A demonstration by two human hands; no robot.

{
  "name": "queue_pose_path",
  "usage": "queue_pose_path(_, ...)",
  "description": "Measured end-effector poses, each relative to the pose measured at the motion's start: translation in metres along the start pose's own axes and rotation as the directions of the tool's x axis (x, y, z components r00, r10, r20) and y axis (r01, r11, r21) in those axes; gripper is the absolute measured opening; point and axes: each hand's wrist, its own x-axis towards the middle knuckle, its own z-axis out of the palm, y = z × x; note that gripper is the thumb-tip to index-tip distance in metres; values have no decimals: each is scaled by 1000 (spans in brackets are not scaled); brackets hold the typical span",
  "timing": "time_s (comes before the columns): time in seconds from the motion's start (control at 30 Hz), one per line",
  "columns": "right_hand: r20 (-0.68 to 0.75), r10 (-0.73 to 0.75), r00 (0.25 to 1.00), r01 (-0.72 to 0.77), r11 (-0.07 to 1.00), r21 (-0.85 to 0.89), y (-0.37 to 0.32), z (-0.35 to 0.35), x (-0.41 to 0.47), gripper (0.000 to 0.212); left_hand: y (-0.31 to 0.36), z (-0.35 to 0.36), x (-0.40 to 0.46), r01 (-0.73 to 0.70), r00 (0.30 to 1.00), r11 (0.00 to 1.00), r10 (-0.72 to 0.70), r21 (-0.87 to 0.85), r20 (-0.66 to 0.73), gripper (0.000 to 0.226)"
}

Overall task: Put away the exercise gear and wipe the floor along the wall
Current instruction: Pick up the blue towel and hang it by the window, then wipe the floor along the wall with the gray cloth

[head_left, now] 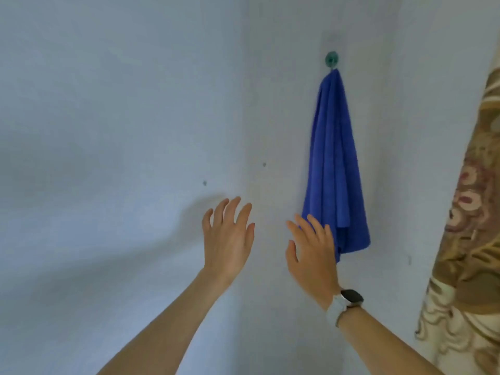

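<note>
A blue cloth hangs from a small green hook on the pale wall, just right of the room corner. My right hand, with a watch on its wrist, is raised with fingers spread and straight; it overlaps the cloth's lower left edge and holds nothing. My left hand is raised beside it, to the left of the corner, fingers straight and spread, holding nothing. No exercise gear and no floor are in view.
Two pale blue walls meet at a corner between my hands. A patterned brown and cream curtain hangs along the right edge. Small dark marks dot the walls.
</note>
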Motion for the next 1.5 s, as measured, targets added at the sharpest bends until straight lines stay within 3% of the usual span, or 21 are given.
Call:
queue_pose_path(0.13, 232, -60, 971, 27, 990, 142, -58, 33, -85, 46, -75, -36, -115, 42, 983, 975, -80, 219, 167, 29)
queue_pose_path(0.23, 338, -128, 932, 33, 962, 272, -128, 48, -133, 45, -137, -84, -200, 125, 928, 906, -251, 405, 276, 35)
queue_pose_path(0.33, 393, -269, 879, 95, 908, 409, -215, 59, -176, 41, -195, -152, -276, 223, 849, 795, -443, 564, 289, 36)
queue_pose_path(0.5, 417, -520, 746, 167, 752, 638, -398, 66, -247, 27, -284, -298, -404, 390, 697, 577, -694, 717, 179, 34)
queue_pose_path(0.63, 410, -690, 596, 166, 606, 778, -565, 49, -321, 28, -348, -439, -513, 480, 580, 367, -814, 797, 26, 27)
queue_pose_path(0.77, 340, -827, 448, 141, 441, 886, -716, 16, -400, 30, -392, -586, -605, 548, 372, 96, -918, 831, -140, 31)
queue_pose_path(0.87, 268, -912, 311, 148, 324, 934, -803, -14, -444, 33, -408, -676, -651, 570, 243, -109, -924, 815, -294, 32)
queue_pose_path(1.07, 77, -989, 124, 188, 99, 977, -967, -40, -501, 33, -453, -760, -721, 543, 110, -322, -888, 776, -446, 33)
queue_pose_path(1.2, 6, -999, 45, 201, 15, 979, -1055, -25, -528, 31, -505, -772, -758, 541, 19, -372, -891, 754, -453, 35)
queue_pose_path(1.37, 24, -998, -60, 225, 10, 974, -1210, 16, -527, 32, -648, -812, -778, 574, -39, -406, -881, 711, -471, 36)
queue_pose_path(1.5, 15, -996, -84, 246, -7, 969, -1344, 34, -516, 36, -780, -856, -771, 606, -12, -400, -869, 688, -495, 36)
